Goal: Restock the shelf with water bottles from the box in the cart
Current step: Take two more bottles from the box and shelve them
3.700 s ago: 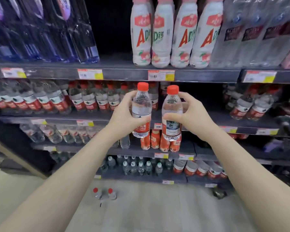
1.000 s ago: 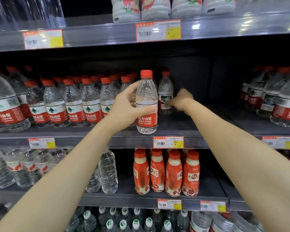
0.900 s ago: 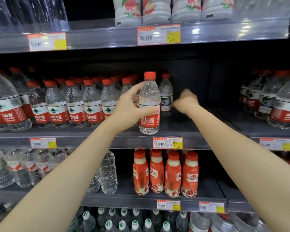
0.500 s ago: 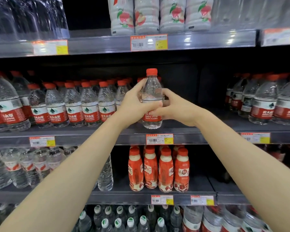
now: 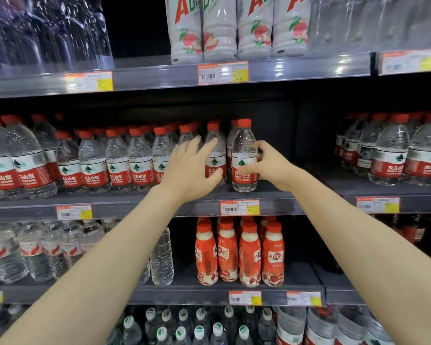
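Note:
A clear water bottle [image 5: 243, 150] with a red cap and red label stands upright at the front of the middle shelf [image 5: 271, 206], at the right end of a row of like bottles [image 5: 117, 163]. My right hand [image 5: 266, 165] curls round its lower half, thumb on the label. My left hand [image 5: 189, 168] is spread with straight fingers, fingertips against the neighbouring bottle [image 5: 215, 155] just left of it. The cart and its box are out of view.
Right of the held bottle the shelf is bare up to larger water bottles [image 5: 393, 155]. Below stand orange drink bottles [image 5: 239, 252] and more water. White drink bottles [image 5: 237, 26] fill the shelf above. Price tags [image 5: 240, 207] line the shelf edges.
The bottle passed from my left hand to my right and now stands on the shelf at the row's right end. My left hand let go and spread against the neighbouring bottle.

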A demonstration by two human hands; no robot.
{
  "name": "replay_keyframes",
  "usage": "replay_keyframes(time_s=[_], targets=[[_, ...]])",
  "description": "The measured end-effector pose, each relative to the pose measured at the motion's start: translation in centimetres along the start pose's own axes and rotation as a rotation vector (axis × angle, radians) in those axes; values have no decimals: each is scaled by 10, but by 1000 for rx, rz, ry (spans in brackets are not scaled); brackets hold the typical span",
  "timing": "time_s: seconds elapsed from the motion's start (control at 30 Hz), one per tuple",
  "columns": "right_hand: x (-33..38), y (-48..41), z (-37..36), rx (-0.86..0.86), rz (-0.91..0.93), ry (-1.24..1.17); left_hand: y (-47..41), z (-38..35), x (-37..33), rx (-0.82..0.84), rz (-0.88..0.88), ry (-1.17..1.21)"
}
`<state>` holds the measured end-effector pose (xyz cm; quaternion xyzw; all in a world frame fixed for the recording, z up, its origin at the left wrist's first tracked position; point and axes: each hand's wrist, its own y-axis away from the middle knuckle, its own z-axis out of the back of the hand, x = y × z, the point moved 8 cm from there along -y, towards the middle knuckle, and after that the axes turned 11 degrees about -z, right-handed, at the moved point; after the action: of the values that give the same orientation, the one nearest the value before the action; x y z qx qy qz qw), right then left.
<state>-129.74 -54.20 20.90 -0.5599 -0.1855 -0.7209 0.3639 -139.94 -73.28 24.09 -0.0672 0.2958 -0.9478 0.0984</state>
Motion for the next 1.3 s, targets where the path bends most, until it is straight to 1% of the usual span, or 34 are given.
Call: replay_keyframes(time_s=[0.2, 0.33, 0.43, 0.5, 0.6, 0.8, 1.03, 1.3], targets=[[-13, -17, -4, -48, -7, 4, 2, -9, -6, 20, 5, -41], [-7, -24, -4, -67, 22, 120, 1, -12, -7, 0, 4, -98], [-7, -31, -3, -73, -3, 164, 3, -15, -7, -14, 1, -142], [-8, -37, -2, -110, -16, 194, 4, -17, -6, -17, -5, -165], [-9, -42, -1, -162, -30, 231, 5, -18, -2, -17, 5, -161], [-11, -47, -4, -197, -8, 243, 7, -18, 0, -21, 15, -153], [-10, -45, -6, -225, 16, 246, 7, -23, -2, -25, 13, -157], [-10, -44, -7, -231, 1, 262, 13, -23, -1, -14, 21, -144]])
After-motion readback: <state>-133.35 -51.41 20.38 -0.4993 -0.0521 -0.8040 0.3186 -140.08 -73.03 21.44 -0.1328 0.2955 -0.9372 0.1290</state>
